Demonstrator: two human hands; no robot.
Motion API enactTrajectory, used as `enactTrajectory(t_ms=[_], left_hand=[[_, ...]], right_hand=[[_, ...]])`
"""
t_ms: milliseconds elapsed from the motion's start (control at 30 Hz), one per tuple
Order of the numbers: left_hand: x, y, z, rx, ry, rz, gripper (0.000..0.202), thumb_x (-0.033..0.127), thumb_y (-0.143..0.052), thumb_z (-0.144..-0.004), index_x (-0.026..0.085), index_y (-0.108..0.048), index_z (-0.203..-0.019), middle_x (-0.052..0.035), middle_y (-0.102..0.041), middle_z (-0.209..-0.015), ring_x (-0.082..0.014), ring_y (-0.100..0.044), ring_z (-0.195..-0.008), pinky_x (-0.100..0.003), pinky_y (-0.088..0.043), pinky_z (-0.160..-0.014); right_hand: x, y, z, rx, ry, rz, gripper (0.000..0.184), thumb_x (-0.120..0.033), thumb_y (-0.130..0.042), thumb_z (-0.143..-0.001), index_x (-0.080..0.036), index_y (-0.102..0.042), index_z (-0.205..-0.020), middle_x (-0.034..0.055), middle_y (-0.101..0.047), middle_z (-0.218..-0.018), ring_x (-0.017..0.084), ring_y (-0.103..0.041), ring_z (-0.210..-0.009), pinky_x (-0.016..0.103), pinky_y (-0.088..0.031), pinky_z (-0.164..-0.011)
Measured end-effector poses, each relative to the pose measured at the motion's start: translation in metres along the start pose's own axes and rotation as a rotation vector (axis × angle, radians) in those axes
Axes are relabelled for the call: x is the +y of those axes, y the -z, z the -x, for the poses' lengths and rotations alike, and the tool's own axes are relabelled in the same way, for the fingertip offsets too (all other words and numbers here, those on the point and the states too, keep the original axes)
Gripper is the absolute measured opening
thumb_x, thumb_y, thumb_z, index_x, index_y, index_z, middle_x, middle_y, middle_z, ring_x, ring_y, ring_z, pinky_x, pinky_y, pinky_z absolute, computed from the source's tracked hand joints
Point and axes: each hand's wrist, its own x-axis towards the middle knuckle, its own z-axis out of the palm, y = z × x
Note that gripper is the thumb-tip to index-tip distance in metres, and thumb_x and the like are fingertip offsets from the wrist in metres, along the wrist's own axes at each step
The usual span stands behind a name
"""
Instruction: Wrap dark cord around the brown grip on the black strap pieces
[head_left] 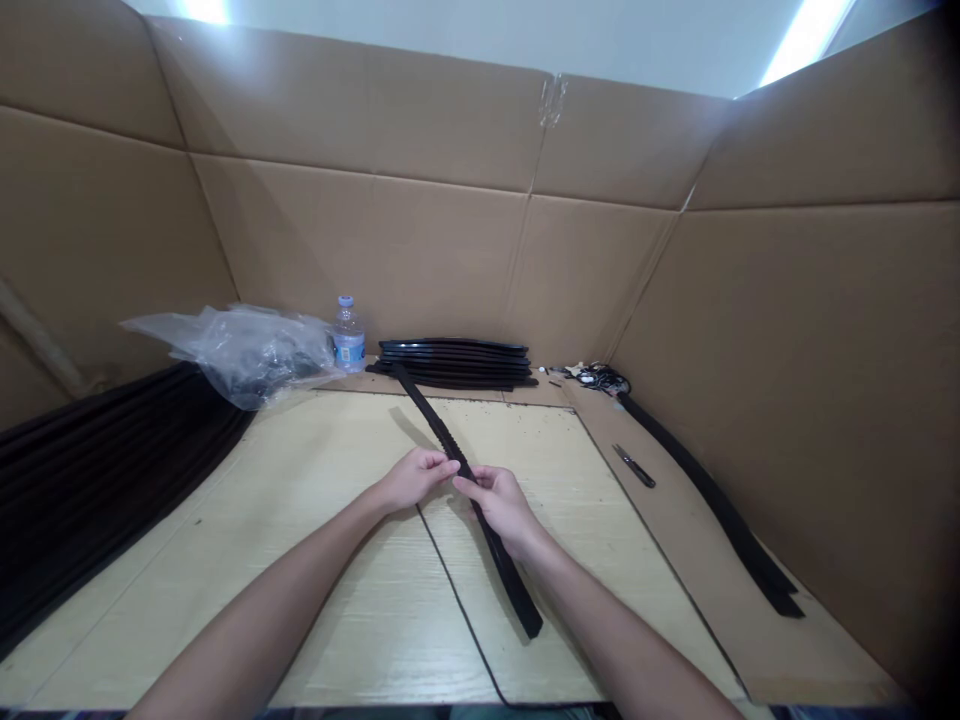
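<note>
A long black rubber-like strip [506, 570] slants across the middle of the table, its far end raised toward the back and its near end close to my right forearm. Part of its upper length looks ridged. My left hand [416, 478] pinches the strip near its middle from the left. Just below that, my right hand [504, 505] grips it from the right, thumb on top. A thin dark cord [457, 585] lies on the table beneath, running from near my left hand to the front edge; whether it joins the strip I cannot tell.
Black strips lie piled at the left [112, 480], stacked at the back [454, 362] and lengthwise on the right [720, 510]. A plastic bag [255, 350], a water bottle [349, 340], small tweezers-like cutters [634, 466] and a tangle of wires [600, 377] are nearby. Cardboard walls [435, 240] surround the table.
</note>
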Motion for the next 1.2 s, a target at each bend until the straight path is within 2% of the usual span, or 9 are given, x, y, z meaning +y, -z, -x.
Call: enactTrajectory(t_ms=[167, 300, 367, 467, 600, 767, 900, 1133, 1200], left_hand=[[0.003, -0.003, 0.001, 0.006, 0.018, 0.107, 0.044, 0.049, -0.051, -0.085, 0.014, -0.047, -0.058, 0.0047, -0.038, -0.051, -0.008, -0.031, -0.048, -0.022, -0.024, -0.048], [0.009, -0.012, 0.002, -0.075, 0.03, 0.333, 0.044, 0.05, -0.049, -0.086, 0.012, -0.057, -0.064, -0.0017, -0.056, -0.054, -0.0111, -0.048, -0.05, -0.022, -0.032, -0.051], [0.011, -0.017, 0.001, -0.09, 0.052, 0.432, 0.045, 0.051, -0.05, -0.085, 0.012, -0.057, -0.065, -0.004, -0.059, -0.055, -0.0122, -0.051, -0.05, -0.023, -0.033, -0.05], [0.013, -0.023, 0.0, -0.044, 0.108, 0.503, 0.043, 0.052, -0.056, -0.081, 0.012, -0.054, -0.064, -0.0012, -0.054, -0.05, -0.0085, -0.044, -0.042, -0.021, -0.025, -0.043], [0.019, -0.024, 0.0, 0.021, 0.131, 0.536, 0.038, 0.049, -0.062, -0.078, 0.013, -0.051, -0.072, 0.0018, -0.053, -0.051, -0.0039, -0.031, -0.036, -0.019, -0.015, -0.038], [0.022, -0.022, 0.002, 0.031, 0.197, 0.557, 0.035, 0.047, -0.062, -0.078, 0.017, -0.046, -0.077, 0.0038, -0.053, -0.051, -0.0027, -0.022, -0.034, -0.02, -0.008, -0.035], [0.021, -0.021, 0.004, 0.029, 0.207, 0.58, 0.034, 0.046, -0.064, -0.077, 0.017, -0.047, -0.08, 0.0067, -0.047, -0.048, -0.0027, -0.021, -0.033, -0.02, -0.007, -0.035], [0.023, -0.023, 0.006, -0.012, 0.187, 0.644, 0.034, 0.043, -0.065, -0.077, 0.015, -0.046, -0.074, 0.0024, -0.053, -0.053, -0.0012, -0.024, -0.032, -0.019, -0.008, -0.035], [0.023, -0.023, 0.006, 0.001, 0.192, 0.647, 0.034, 0.042, -0.067, -0.076, 0.015, -0.047, -0.074, 0.0021, -0.054, -0.054, -0.0009, -0.025, -0.032, -0.019, -0.008, -0.035]], right_hand=[[0.001, 0.0, -0.001, -0.018, 0.006, 0.001, 0.033, -0.039, -0.076, -0.063, -0.015, -0.056, -0.074, -0.0022, -0.057, -0.062, 0.008, -0.047, -0.047, 0.02, -0.038, -0.038], [0.0, -0.001, -0.001, -0.058, 0.02, -0.015, 0.034, -0.037, -0.075, -0.065, -0.017, -0.05, -0.077, -0.0037, -0.058, -0.059, 0.007, -0.048, -0.04, 0.018, -0.037, -0.034], [0.0, -0.001, -0.001, -0.048, 0.019, -0.026, 0.037, -0.037, -0.074, -0.065, -0.018, -0.047, -0.081, -0.0028, -0.061, -0.06, 0.008, -0.05, -0.04, 0.018, -0.038, -0.034], [0.0, 0.0, -0.001, -0.014, 0.012, -0.022, 0.041, -0.037, -0.074, -0.064, -0.02, -0.042, -0.084, -0.0021, -0.064, -0.06, 0.008, -0.05, -0.039, 0.016, -0.034, -0.032], [-0.001, 0.001, -0.001, -0.004, 0.019, -0.053, 0.043, -0.038, -0.075, -0.064, -0.022, -0.039, -0.082, -0.0042, -0.063, -0.057, 0.006, -0.042, -0.036, 0.014, -0.029, -0.03], [-0.003, 0.002, -0.003, -0.004, -0.004, -0.12, 0.035, -0.048, -0.063, -0.074, -0.022, -0.04, -0.078, -0.0045, -0.059, -0.053, 0.007, -0.041, -0.034, 0.015, -0.027, -0.028], [-0.002, 0.005, -0.005, -0.009, -0.014, -0.117, 0.031, -0.047, -0.06, -0.077, -0.021, -0.044, -0.078, -0.003, -0.059, -0.052, 0.008, -0.044, -0.033, 0.016, -0.03, -0.028], [-0.003, 0.005, -0.005, -0.027, -0.004, -0.128, 0.032, -0.044, -0.065, -0.075, -0.02, -0.045, -0.073, 0.0026, -0.066, -0.058, 0.012, -0.057, -0.042, 0.022, -0.047, -0.039], [-0.004, 0.005, -0.005, -0.031, -0.011, -0.146, 0.031, -0.043, -0.066, -0.073, -0.02, -0.045, -0.073, 0.0034, -0.067, -0.061, 0.012, -0.058, -0.043, 0.022, -0.045, -0.038]])
